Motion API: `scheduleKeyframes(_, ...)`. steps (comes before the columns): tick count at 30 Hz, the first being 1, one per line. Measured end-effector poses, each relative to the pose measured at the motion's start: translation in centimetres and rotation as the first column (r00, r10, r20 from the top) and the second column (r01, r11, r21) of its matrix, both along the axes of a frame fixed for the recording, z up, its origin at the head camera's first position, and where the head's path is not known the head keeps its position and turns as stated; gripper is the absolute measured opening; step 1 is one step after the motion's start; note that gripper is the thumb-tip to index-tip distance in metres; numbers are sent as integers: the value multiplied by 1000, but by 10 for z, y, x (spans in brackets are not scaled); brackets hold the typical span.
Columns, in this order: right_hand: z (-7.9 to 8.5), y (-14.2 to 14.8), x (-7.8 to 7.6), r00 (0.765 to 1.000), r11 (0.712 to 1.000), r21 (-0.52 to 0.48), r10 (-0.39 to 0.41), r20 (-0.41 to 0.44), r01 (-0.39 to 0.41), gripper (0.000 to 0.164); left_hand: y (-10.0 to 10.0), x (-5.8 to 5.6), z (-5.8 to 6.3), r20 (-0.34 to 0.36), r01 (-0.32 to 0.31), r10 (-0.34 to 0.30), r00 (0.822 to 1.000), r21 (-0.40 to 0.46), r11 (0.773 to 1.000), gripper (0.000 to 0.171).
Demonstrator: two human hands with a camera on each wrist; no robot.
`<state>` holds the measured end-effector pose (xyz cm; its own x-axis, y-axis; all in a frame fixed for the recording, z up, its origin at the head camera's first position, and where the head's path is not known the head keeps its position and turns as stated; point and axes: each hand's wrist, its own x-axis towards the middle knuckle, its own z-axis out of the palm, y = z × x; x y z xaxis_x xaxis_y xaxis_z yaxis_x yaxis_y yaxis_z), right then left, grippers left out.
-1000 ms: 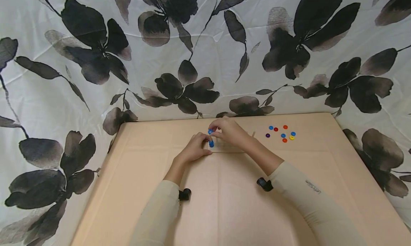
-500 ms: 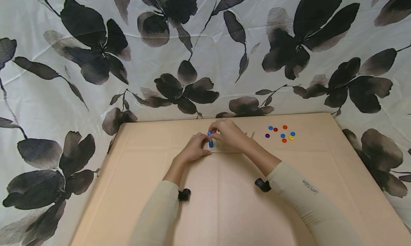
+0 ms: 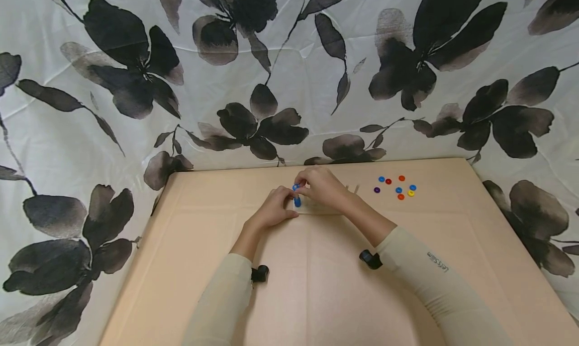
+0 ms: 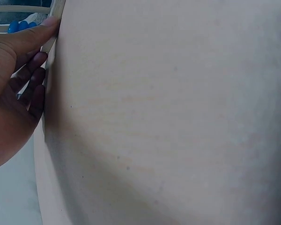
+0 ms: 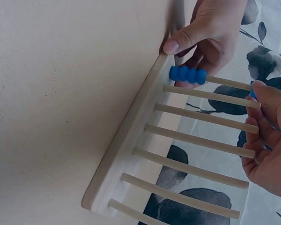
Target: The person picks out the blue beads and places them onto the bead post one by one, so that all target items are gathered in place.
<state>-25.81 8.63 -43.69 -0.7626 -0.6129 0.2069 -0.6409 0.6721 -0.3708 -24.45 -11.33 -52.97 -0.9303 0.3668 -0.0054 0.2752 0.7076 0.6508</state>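
A wooden peg rack (image 5: 126,136), a long base with several upright pegs, stands on the table. My left hand (image 3: 274,207) holds one end of its base, thumb on the near side and fingers behind, as the left wrist view also shows. On the end peg, several blue beads (image 5: 187,75) are stacked down at the base. With thumb and fingers, my right hand (image 3: 321,187) pinches another blue bead (image 5: 253,92) at the top of that same peg. Most of this bead is hidden by the fingers. In the head view my right hand covers much of the rack.
Loose beads lie on the table to the right of the rack, among them a red bead (image 3: 388,182), a yellow bead (image 3: 411,193) and a purple bead (image 3: 377,190). Behind the table (image 3: 452,225) hangs a flowered cloth (image 3: 344,85).
My right hand has shifted slightly, and its blue bead sits a little lower at the peg's top than one second ago. The left hand keeps its hold on the base.
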Motion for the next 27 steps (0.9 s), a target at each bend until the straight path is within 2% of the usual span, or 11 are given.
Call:
scheduleKeyframes(14, -4, 3, -3, 1000, 1000, -21, -11, 10, 12, 13, 1, 0, 1, 1, -17, 17, 1000, -3, 1000, 50)
scheduleKeyframes(27, 0, 18, 2, 994, 992, -110, -54, 93, 64, 23, 3, 0, 1, 13, -34, 34, 999, 11, 999, 52)
